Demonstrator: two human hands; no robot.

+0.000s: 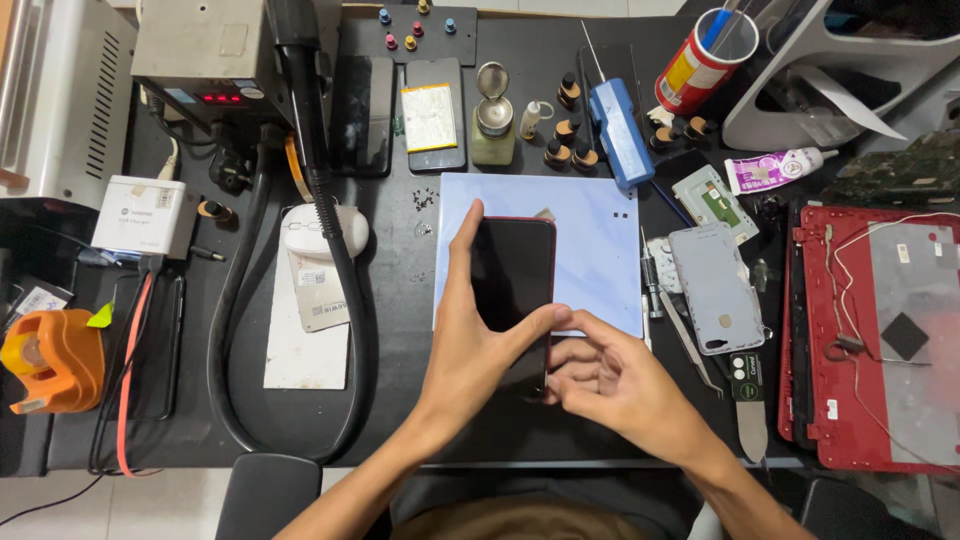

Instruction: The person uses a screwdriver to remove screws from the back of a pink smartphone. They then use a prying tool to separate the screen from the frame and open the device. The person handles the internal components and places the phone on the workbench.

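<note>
left hand (470, 350): bare, no glove, no ring visible
right hand (615, 385): bare, no glove, no ring visible
forearms: uncovered to the frame edge, no sleeves, no watch or band
torso: brownish garment, bottom edge of view only

This is a small electronics repair workshop, the kind that mends phones and laptops. A black table (400, 330) is crowded with the trade's gear: a hot-air rework station (205, 55) with a lit red display and a thick black hose (335, 250), a row of small dropper bottles (565, 125), a solvent dispenser bottle (492, 115), and a tube of glue (775, 170). Opened devices lie about: a phone with its battery exposed (433, 115), a loose grey phone back cover (715, 285), and a red laptop lid (880, 340) with bare wiring. Tweezers (690, 345), a screwdriver (650, 285) and scattered tiny screws (424, 200) sit beside a pale blue work mat (600, 250).
</note>
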